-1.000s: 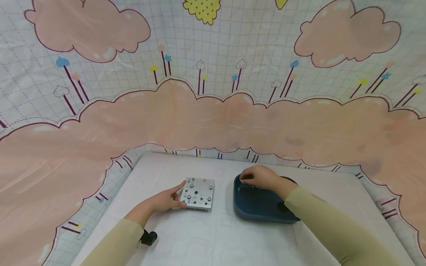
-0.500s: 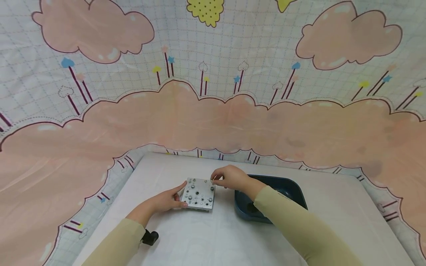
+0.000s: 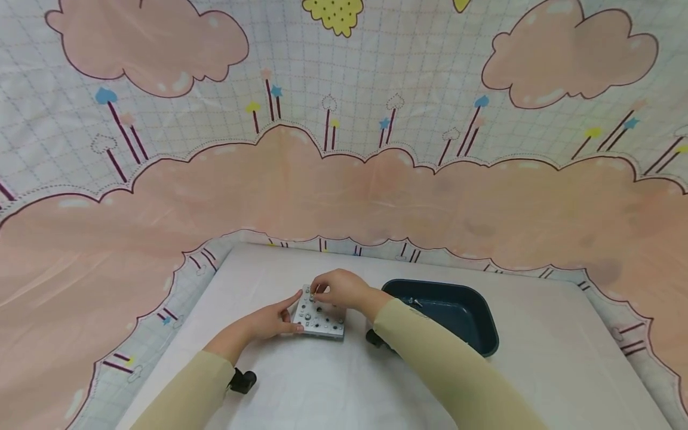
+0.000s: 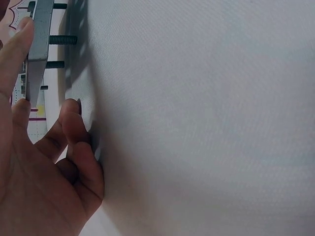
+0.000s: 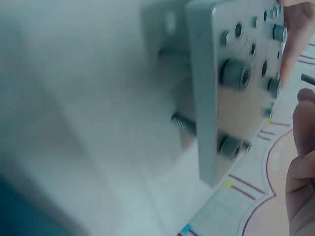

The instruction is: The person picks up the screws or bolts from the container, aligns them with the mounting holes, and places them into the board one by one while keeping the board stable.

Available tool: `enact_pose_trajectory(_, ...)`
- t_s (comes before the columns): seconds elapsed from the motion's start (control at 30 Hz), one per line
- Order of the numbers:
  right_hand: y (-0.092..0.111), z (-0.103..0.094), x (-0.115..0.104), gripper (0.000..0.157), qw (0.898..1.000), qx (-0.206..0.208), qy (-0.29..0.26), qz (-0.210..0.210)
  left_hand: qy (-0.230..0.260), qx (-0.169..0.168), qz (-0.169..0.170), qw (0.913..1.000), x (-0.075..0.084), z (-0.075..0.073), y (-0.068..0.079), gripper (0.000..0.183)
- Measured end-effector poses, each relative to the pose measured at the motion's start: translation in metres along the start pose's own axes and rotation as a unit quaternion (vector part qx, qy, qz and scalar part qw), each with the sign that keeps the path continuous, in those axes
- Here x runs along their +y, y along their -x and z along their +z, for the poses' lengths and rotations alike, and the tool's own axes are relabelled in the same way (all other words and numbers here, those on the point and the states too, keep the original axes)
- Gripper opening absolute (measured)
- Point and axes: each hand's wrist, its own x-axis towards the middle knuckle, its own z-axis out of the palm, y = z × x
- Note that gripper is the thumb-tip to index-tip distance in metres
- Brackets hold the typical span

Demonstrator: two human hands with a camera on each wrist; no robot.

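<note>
A square metal plate point(image 3: 317, 325) with holes and several socket-head screws sits on the white table. My left hand point(image 3: 263, 324) grips its left side, index finger at the far corner and thumb at the near one. Threaded screw ends point(image 4: 64, 40) stick out beneath the plate point(image 4: 40, 54) in the left wrist view. Over the plate's far left part, my right hand point(image 3: 344, 289) pinches a small item. The right wrist view shows the end of a thin metal pin or screw point(image 5: 308, 78) by that hand's fingertips; its kind is unclear.
Right of the plate stands a dark blue tray point(image 3: 491, 334) with a few small metal parts point(image 3: 415, 303) at its far left. Black wrist cameras sit under the left wrist point(image 3: 243, 381) and right wrist point(image 3: 374, 338). A patterned curtain point(image 3: 344, 197) hangs around the table.
My right hand has moved left from the tray, past the plate's far right corner, to over its far left part. The left hand keeps its grip on the plate.
</note>
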Motion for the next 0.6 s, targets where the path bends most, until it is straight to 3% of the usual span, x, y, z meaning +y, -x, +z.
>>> enact_pose_trajectory(0.2, -0.011, 0.011, -0.011, 0.010, 1.000, 0.012, 0.018, 0.011, 0.004, -0.005, 0.006, 1.0000, -0.001, -0.003, 0.002, 0.097)
enact_pose_trajectory(0.6, -0.018, 0.029, -0.021, 0.014, 0.998, 0.021, -0.002, 0.052, 0.006, -0.008, 0.009, 0.9999, -0.003, -0.004, 0.007, 0.097)
